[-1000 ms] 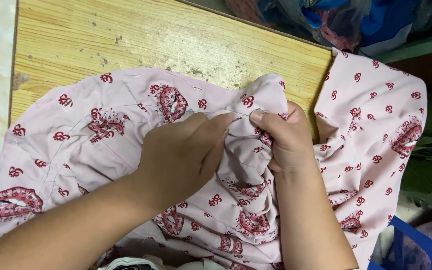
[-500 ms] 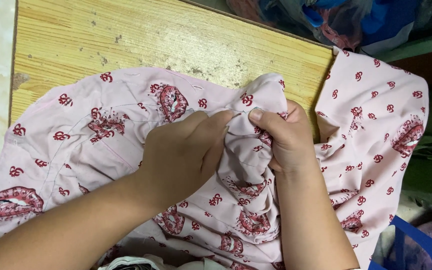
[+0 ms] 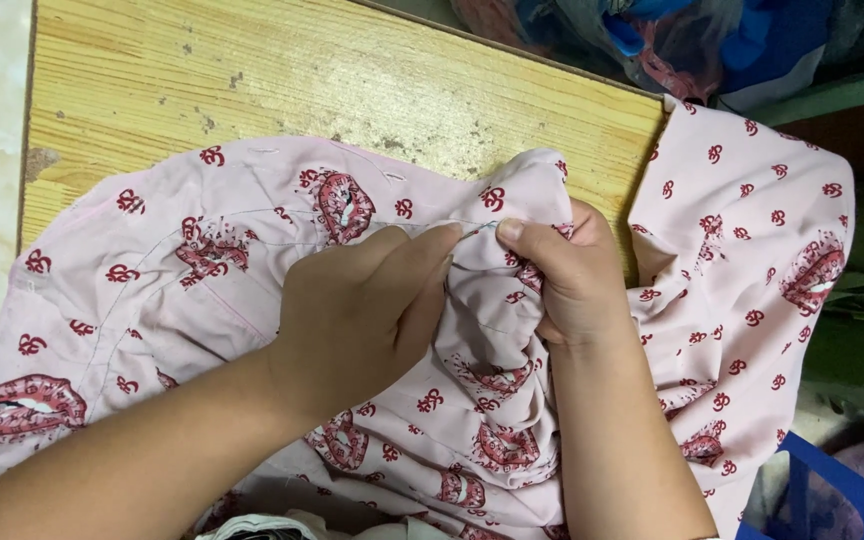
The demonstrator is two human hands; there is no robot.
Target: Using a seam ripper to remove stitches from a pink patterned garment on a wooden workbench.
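Pinching the pink printed cloth (image 3: 252,260) between them, left hand (image 3: 362,305) and right hand (image 3: 567,275) fingertips seemingly touch

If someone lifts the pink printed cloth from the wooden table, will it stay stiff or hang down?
The pink cloth probably hangs limp: it bunches into folds between the left hand and right hand. It looks thin and light, draping over the wooden table edge.
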